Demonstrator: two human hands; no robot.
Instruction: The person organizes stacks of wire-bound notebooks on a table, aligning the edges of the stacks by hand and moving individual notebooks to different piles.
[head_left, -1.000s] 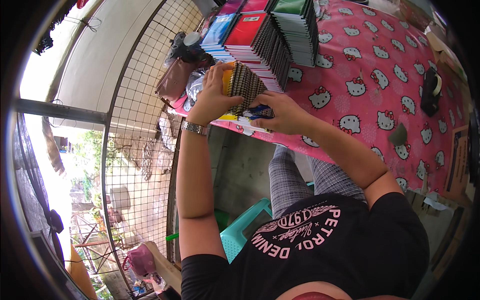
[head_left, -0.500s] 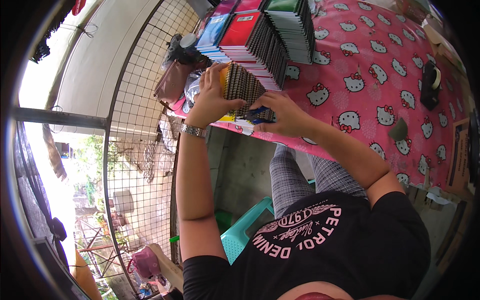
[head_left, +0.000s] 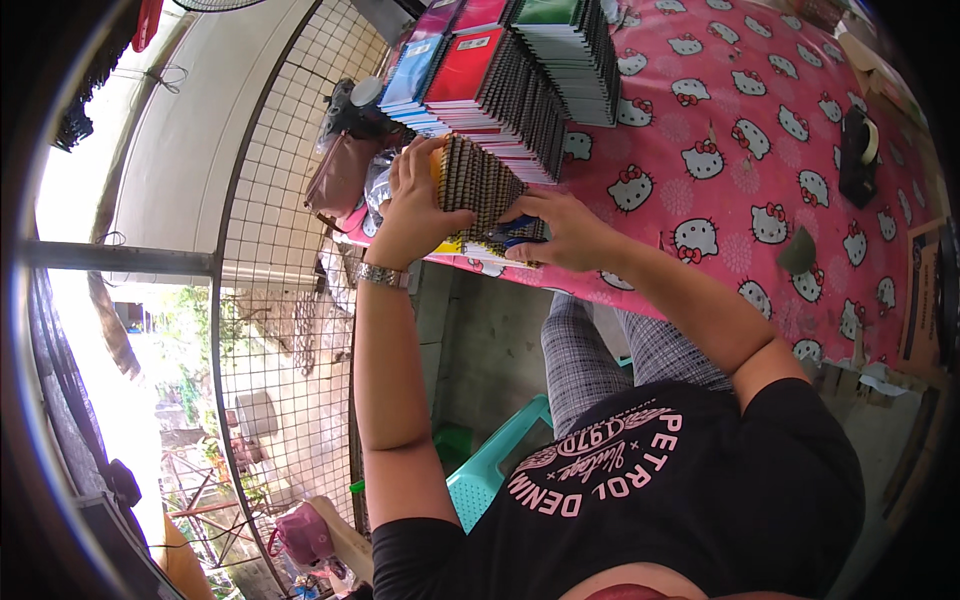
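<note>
Stretching wide, the tabletop (head_left: 728, 250) wears a smooth pink printed cover (head_left: 735, 205), with open room right of the blocky, coil-edged notebook stacks (head_left: 500, 95). By its near edge stands the yellow spiral-bound stack (head_left: 472, 185); the left hand (head_left: 412, 212) spreads wide against it, the right hand's (head_left: 572, 232) grip closed on a blue-handled tool (head_left: 518, 236) beside the ridged coils.

Pink lettering (head_left: 578, 466) (curved) on shirt (head_left: 745, 490)
</note>
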